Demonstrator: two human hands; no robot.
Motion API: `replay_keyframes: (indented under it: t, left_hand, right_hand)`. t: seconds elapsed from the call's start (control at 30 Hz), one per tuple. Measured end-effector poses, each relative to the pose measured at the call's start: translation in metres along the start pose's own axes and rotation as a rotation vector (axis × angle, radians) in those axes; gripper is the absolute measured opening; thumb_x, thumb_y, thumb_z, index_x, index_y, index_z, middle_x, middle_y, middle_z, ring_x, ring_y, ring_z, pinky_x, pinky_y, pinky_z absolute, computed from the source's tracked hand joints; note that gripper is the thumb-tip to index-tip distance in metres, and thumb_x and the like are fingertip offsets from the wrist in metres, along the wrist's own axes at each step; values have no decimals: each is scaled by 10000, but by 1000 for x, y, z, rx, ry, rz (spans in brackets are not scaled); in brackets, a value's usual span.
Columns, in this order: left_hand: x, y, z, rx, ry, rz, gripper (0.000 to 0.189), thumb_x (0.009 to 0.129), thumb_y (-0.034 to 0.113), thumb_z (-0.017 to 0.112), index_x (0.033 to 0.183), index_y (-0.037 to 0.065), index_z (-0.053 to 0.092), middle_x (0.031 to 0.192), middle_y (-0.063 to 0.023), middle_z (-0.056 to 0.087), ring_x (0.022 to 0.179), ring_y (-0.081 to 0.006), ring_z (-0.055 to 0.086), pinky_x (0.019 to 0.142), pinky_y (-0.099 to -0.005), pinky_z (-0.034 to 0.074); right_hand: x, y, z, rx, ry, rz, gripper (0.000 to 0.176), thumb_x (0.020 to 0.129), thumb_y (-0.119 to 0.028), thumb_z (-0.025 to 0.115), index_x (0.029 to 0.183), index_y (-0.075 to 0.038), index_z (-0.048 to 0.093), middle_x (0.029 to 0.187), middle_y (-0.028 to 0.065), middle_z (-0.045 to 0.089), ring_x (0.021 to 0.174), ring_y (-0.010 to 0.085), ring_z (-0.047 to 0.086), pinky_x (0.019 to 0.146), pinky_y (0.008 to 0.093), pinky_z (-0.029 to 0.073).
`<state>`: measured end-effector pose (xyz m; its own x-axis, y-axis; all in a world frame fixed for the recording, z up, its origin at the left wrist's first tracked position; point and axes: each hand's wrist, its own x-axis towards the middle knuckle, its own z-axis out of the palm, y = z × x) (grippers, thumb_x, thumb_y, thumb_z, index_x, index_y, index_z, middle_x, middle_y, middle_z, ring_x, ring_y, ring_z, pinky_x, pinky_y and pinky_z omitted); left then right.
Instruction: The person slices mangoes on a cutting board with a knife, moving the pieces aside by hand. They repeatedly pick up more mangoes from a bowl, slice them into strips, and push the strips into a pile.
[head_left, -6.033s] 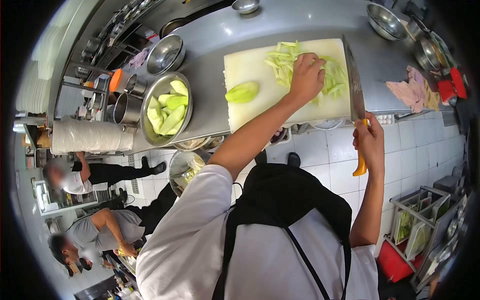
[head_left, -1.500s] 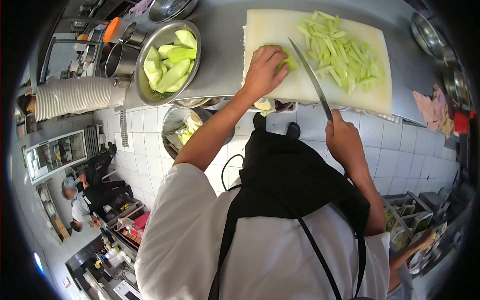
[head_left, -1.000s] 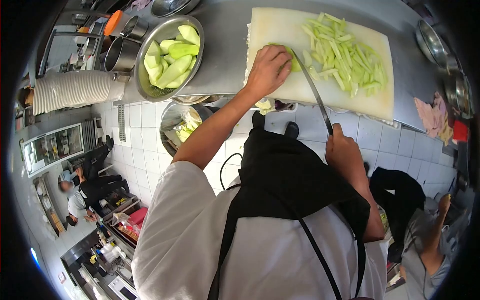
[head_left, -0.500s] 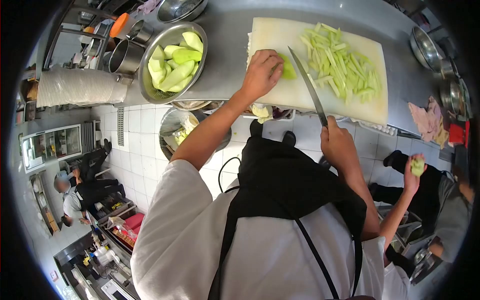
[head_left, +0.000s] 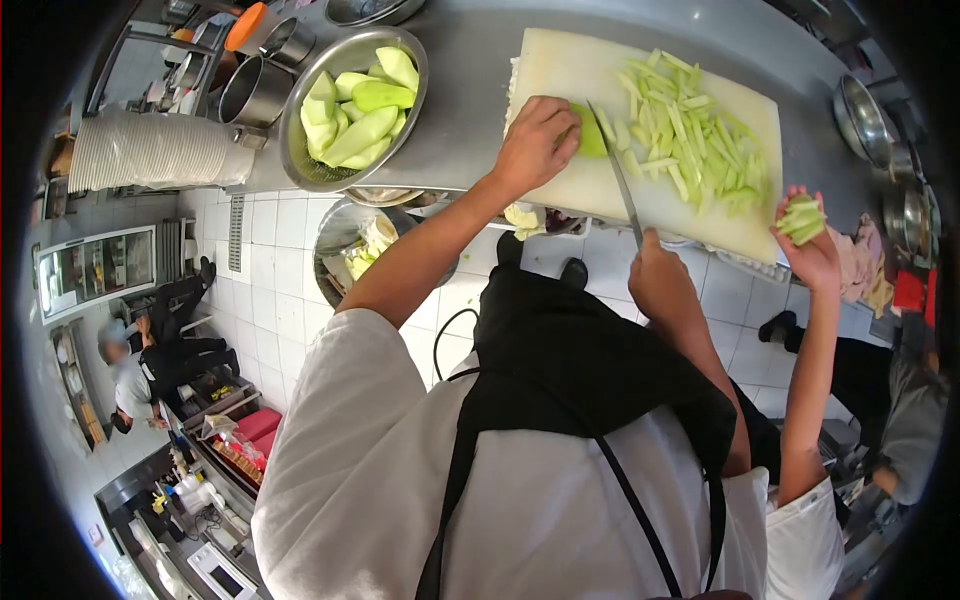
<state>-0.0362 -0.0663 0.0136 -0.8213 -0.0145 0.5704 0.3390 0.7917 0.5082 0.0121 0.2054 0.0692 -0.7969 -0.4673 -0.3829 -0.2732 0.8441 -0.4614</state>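
Note:
My left hand (head_left: 540, 145) presses a green vegetable piece (head_left: 588, 132) onto the left part of the white cutting board (head_left: 640, 195), its fingers bent over the piece. In my right hand (head_left: 660, 275) is the handle of a long knife (head_left: 622, 180); the blade lies along the right side of that piece. Cut green strips (head_left: 690, 135) are heaped on the right half of the board. Left of the board, a metal bowl (head_left: 290, 140) holds several peeled green pieces (head_left: 365, 138).
At the right board edge, another person's hand (head_left: 815, 255) holds green strips (head_left: 802, 218). A bin (head_left: 330, 255) with peelings stands below the counter. Metal bowls (head_left: 862, 120) and a pink cloth (head_left: 858, 262) are at right, stacked containers (head_left: 160, 150) at left.
The other person's hand has moved up to the board's right edge with strips in it. My knife has moved slightly left, against the piece under my left hand. The view has shifted slightly.

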Motion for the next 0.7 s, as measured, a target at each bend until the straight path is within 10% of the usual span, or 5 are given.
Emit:
replay_keyframes:
  t: [0.7]
  left_hand:
    - [-2, 0, 1, -39, 67, 18, 129, 837, 64, 731, 962, 39, 709, 1039, -94, 660, 987, -306, 624, 870, -402, 533]
  right_hand:
    - [-18, -16, -35, 39, -62, 32, 321, 1010, -184, 495, 1236, 43, 518, 905, 352, 665, 931, 549, 627, 847, 607, 461]
